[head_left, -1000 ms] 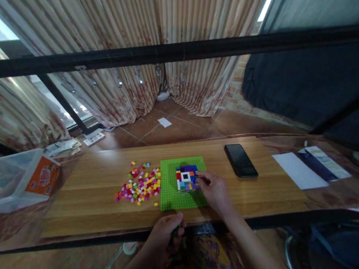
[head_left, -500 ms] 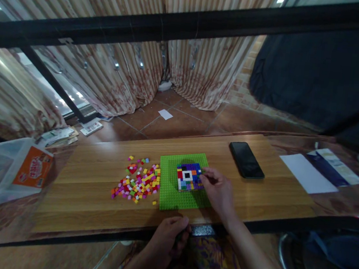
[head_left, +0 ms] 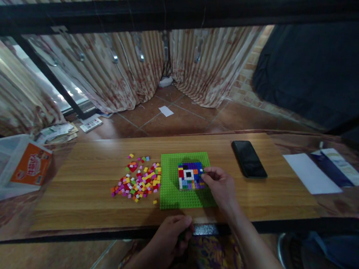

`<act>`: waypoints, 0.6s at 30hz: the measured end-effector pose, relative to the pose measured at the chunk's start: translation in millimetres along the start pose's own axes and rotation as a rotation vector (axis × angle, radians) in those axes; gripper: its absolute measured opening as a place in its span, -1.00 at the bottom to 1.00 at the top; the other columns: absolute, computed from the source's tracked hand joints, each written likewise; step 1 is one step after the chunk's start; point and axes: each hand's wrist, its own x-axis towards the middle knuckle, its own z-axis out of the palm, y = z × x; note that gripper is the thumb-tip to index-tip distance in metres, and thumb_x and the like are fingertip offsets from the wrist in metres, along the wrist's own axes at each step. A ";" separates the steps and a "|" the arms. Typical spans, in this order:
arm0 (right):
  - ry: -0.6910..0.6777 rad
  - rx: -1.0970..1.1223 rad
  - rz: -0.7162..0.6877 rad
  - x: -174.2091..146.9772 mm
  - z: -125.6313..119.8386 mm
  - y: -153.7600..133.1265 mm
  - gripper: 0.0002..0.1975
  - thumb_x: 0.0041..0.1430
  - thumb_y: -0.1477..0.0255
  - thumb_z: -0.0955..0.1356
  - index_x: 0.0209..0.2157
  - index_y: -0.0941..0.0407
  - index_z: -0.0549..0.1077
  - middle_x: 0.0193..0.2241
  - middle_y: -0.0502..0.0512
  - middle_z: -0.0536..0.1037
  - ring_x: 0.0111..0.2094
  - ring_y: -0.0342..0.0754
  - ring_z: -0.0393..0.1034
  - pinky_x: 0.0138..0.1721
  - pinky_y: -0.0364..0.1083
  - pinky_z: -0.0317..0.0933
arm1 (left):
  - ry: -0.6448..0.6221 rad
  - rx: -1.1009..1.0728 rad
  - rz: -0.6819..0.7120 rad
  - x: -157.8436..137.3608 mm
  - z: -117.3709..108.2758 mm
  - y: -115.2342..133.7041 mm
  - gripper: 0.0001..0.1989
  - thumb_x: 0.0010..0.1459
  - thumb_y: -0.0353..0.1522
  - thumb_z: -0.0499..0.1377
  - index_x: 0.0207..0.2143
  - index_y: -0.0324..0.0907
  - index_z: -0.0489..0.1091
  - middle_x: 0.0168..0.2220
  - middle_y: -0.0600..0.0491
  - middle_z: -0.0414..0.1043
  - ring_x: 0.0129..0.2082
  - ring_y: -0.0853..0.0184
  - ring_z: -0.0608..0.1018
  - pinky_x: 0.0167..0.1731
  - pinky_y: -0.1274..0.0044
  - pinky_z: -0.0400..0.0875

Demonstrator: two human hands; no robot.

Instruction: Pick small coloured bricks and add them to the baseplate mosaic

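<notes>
A green baseplate [head_left: 173, 193] lies on the wooden table [head_left: 90, 193], carrying a small square mosaic of coloured bricks [head_left: 190, 175] with a black centre in a white ring. My right hand [head_left: 220, 188] rests on the plate with its fingertips pinched at the mosaic's right edge; whether a brick is between them cannot be seen. My left hand [head_left: 170, 238] is curled shut at the table's near edge, below the plate, seemingly closed on something small and dark. A loose heap of small coloured bricks [head_left: 138, 179] lies left of the plate.
A black phone [head_left: 249, 159] lies to the right of the plate, with white paper [head_left: 311, 179] and a dark booklet [head_left: 334, 170] farther right. A clear plastic bag with an orange label [head_left: 5, 167] sits at the far left. A black bar [head_left: 179, 16] crosses overhead.
The camera view shifted slightly; my right hand stays pinched at the mosaic's right edge and my left hand stays curled at the table edge.
</notes>
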 end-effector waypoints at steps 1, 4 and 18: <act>-0.001 -0.001 0.006 1.2 0.3 0.3 -0.74 -0.17 0.32 0.42 -0.40 0.16 0.45 -0.54 0.02 0.51 -0.52 -0.13 0.36 -0.48 -0.15 0.25 | -0.001 0.002 0.001 0.4 0.5 -0.3 -0.63 -0.04 -0.08 0.17 -0.47 -0.23 0.27 -0.64 0.21 0.13 -0.75 0.61 0.12 -0.73 0.67 -0.23; 0.013 -0.050 0.007 4.8 1.5 2.5 -0.73 -0.18 0.30 0.42 -0.41 0.17 0.47 -0.57 0.03 0.50 -0.55 -0.13 0.35 -0.50 -0.14 0.24 | -0.006 0.008 0.005 1.6 2.6 -2.1 -0.61 -0.03 -0.06 0.15 -0.46 -0.23 0.28 -0.63 0.21 0.13 -0.75 0.61 0.13 -0.73 0.67 -0.23; -0.136 -0.111 -0.081 -70.3 -17.5 -20.5 -0.76 0.04 0.24 0.35 -0.35 0.11 0.51 -0.39 0.08 0.55 -0.34 -0.05 0.41 -0.31 -0.10 0.27 | -0.056 -0.320 0.202 -4.7 4.6 15.3 -0.76 -0.02 -0.30 0.15 -0.30 -0.28 0.37 -0.58 0.16 0.20 -0.70 0.61 0.17 -0.74 0.70 -0.18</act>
